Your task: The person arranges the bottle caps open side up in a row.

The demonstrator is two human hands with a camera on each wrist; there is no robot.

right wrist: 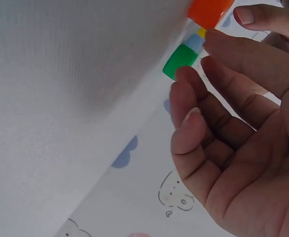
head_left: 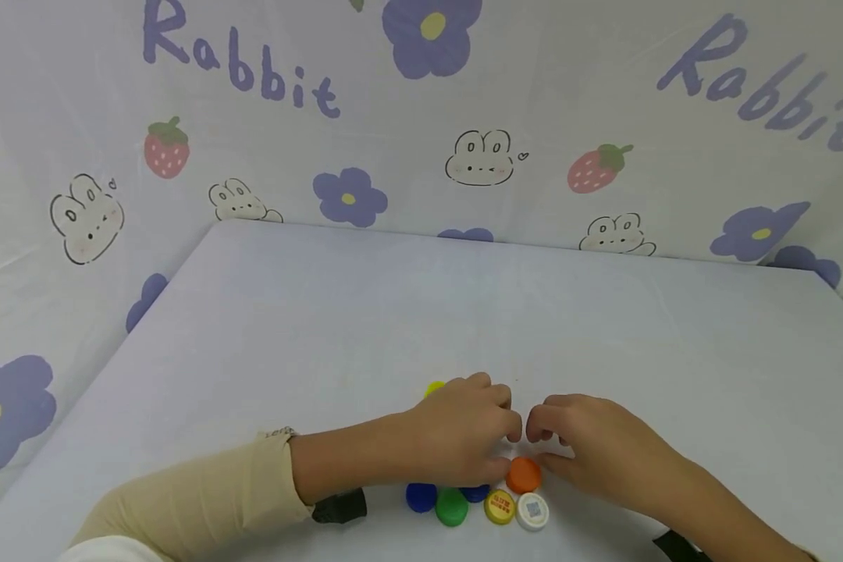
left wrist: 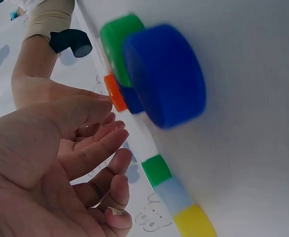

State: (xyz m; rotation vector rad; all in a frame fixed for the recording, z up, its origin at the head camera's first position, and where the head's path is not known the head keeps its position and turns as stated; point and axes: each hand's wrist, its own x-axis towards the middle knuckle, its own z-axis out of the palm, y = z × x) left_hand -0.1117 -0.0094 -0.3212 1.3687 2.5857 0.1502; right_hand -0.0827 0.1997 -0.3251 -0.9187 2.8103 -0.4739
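Note:
Bottle caps lie on the white table. My left hand arches over them, its fingers loosely bent with nothing between them, its thumb tip at the left edge of an orange cap. On that cap's other side is my right hand, fingers also loosely bent around nothing, thumb close to the cap. Nearer me sit a blue cap, a green cap, a yellow cap with red print and a white cap with a square code. Another blue cap is partly covered by my left hand.
Beyond my left hand a bright yellow cap peeks out. The left wrist view shows it in a row with a second green cap and a pale cap, both hidden in the head view. A printed rabbit curtain backs the table.

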